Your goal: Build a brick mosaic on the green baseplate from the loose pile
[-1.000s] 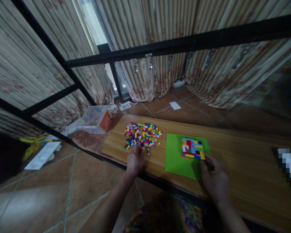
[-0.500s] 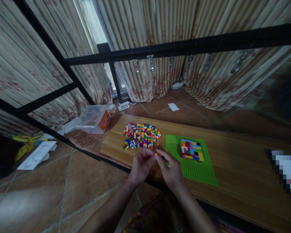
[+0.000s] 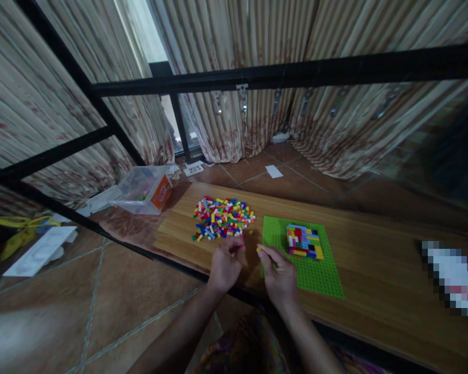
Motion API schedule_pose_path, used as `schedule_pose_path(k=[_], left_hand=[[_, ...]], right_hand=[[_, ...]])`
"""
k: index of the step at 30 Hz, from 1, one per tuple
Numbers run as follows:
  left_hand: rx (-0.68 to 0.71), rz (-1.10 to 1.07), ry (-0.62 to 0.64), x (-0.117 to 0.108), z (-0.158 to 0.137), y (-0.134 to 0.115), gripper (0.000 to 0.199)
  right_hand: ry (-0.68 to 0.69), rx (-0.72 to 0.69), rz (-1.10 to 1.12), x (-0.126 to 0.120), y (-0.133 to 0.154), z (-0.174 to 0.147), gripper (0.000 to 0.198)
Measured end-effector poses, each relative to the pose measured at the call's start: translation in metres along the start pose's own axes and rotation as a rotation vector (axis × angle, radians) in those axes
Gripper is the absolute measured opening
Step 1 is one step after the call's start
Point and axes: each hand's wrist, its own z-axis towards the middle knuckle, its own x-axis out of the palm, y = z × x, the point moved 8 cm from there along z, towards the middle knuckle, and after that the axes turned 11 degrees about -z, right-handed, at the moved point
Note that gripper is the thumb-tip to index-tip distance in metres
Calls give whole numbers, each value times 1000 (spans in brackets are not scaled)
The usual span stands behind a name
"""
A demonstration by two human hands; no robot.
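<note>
My left hand [image 3: 225, 266] is closed in front of the pile of loose toy bricks [image 3: 224, 217], with a small pink brick [image 3: 242, 244] at its fingertips. A short gap to the right, my right hand [image 3: 280, 271] pinches a small yellow brick [image 3: 259, 250] between thumb and forefinger. That hand hovers over the near left edge of the green baseplate [image 3: 322, 280]. A block of many-coloured bricks [image 3: 304, 241] built together stands on the baseplate, right of my right hand. One loose yellow brick [image 3: 251, 232] lies beside the pile.
The wooden table [image 3: 378, 270] has a pixelated patch at its right. A clear plastic box [image 3: 144, 189] with an orange label stands beyond its left end. A black metal frame [image 3: 203, 83] crosses in front of curtains. White paper [image 3: 273, 171] lies on the tiled floor.
My hands have drawn apart; before, their fingertips met around the small pink and yellow bricks. Now the pink one is in the left and the yellow one in the right. The view has shifted slightly.
</note>
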Motion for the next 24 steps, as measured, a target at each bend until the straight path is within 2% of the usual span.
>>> schedule_pose_path(k=[3,6,8,10,12,15,24], left_hand=[[167,258,36,2,15,-7,15],[290,472,101,10,22,-3,19],[361,559,117,14,23,1,20],[424,598,120,17,22,4,20],[479,606,115,19,21,5,20],[532,592,88,18,19,2,20],[506,547,80,17,20,2,19]], right_hand=[[-89,85,-39,-36,-29,5,29],[-189,146,-106,-78,-56,14,34],[-248,192,-211,-103,-70,22,37],[-261,212,-331,-117,-77,31,38],[-240,197,-414,-121,-78,42,38],[-186,168,-464,-114,-77,53,37],[-113,45,-570,-92,-67,71,33]])
